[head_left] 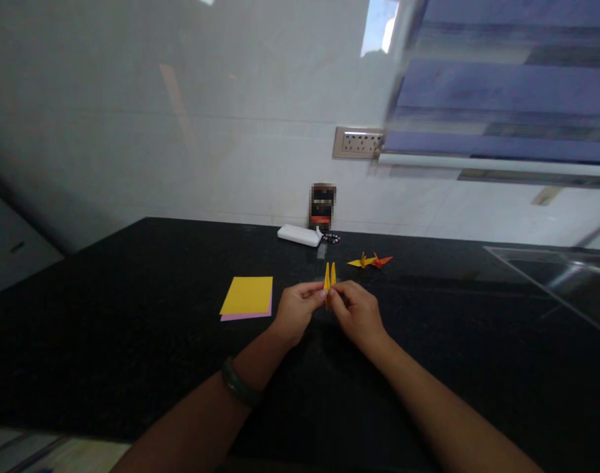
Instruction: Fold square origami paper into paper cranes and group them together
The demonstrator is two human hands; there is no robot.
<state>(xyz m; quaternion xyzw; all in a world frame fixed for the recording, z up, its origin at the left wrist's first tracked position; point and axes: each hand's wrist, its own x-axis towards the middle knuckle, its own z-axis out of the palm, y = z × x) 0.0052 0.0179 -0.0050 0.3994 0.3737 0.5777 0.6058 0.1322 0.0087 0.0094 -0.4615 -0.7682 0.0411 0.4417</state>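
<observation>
Head view is showing the left hand point(296, 312) and right hand point(359, 311) pinching a folded yellow paper point(326, 279) between them, over a shiny black counter point(156, 341). Square papers point(248, 295) are lying by the left hand, and two paper birds point(363, 262) are sitting farther back. Near the pale wall point(230, 157), a dark thing point(322, 206) is looking too blocky to read. Blue shade point(487, 92) is hanging up on the right.

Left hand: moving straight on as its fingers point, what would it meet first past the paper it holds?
Probably the right hand, which holds the same folded yellow paper with two narrow points just across from the left hand; exact depth is unclear.
</observation>
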